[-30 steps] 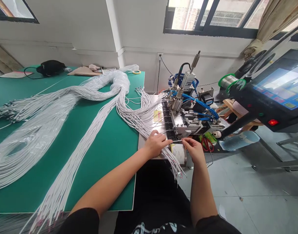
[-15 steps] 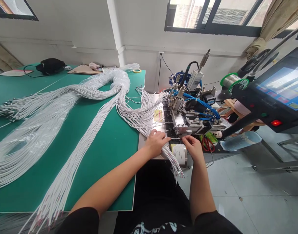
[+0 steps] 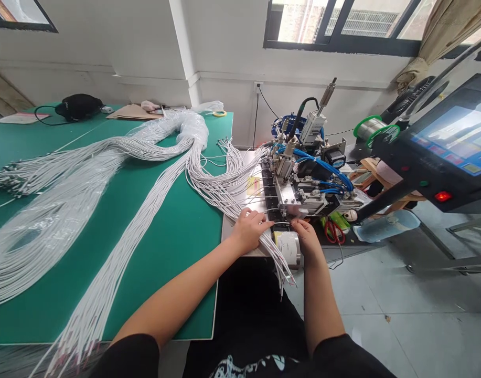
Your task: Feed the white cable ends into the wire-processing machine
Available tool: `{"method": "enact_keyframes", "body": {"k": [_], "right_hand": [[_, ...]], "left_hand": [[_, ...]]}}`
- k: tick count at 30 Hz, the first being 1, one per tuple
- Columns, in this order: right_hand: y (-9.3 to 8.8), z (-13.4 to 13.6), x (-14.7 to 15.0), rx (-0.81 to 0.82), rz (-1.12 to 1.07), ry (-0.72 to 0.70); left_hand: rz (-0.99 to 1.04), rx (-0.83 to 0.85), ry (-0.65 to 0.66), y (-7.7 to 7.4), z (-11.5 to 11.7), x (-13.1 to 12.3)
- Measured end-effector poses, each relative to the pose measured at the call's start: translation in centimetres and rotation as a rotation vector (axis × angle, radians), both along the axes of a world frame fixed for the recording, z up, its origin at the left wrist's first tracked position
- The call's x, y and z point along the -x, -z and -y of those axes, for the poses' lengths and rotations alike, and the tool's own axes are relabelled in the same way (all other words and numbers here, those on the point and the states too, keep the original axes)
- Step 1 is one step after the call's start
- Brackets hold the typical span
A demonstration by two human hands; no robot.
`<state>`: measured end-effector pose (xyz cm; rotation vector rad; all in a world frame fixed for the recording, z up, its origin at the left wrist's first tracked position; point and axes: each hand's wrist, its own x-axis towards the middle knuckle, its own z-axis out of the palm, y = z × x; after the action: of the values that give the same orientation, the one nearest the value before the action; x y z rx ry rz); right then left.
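Observation:
My left hand lies over a bundle of white cables at the machine's near left edge, its thumb and finger closed on one white cable. That cable runs across to my right hand, whose fingertips pinch its other end. Both hands are in front of the machine's metal block. A round roll with a white label sits just below the cable. The cable bundle's loose ends hang past my left hand, over the edge.
A green table bears more cables and a plastic-wrapped bundle. To the right are red scissors, a solder wire spool and a screen on an arm. A black bag lies at the back left.
The view has shifted slightly. My right hand has turned a little at the cable's end; my left hand keeps its place on the cables.

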<state>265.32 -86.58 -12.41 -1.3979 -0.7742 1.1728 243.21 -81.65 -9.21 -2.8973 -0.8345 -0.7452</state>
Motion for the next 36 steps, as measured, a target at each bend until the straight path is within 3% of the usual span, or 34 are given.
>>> {"method": "enact_keyframes", "body": {"k": [5, 16, 19, 24, 29, 32, 36], "right_hand": [[-0.4, 0.5, 0.3, -0.013, 0.01, 0.02], [-3.2, 3.3, 0.1, -0.134, 0.441, 0.122], [-4.9, 4.6, 0.5, -0.133, 0.509, 0.029], [-7.5, 6.6, 1.9, -0.122, 0.64, -0.313], [-8.4, 7.3, 3.0, -0.078, 0.734, -0.597], [-8.4, 7.4, 3.3, -0.08, 0.777, -0.617], [-8.1, 7.1, 3.3, -0.154, 0.829, -0.52]], "left_hand": [[0.024, -0.012, -0.026, -0.1, 0.2, 0.1], [0.054, 0.005, -0.11, -0.2, 0.5, 0.5], [0.074, -0.014, -0.112, -0.3, 0.5, 0.5], [0.096, -0.013, -0.091, -0.3, 0.5, 0.4], [0.113, -0.013, -0.091, -0.2, 0.4, 0.3], [0.114, -0.017, -0.087, -0.1, 0.4, 0.3], [0.116, -0.027, -0.079, 0.0, 0.4, 0.4]]}}
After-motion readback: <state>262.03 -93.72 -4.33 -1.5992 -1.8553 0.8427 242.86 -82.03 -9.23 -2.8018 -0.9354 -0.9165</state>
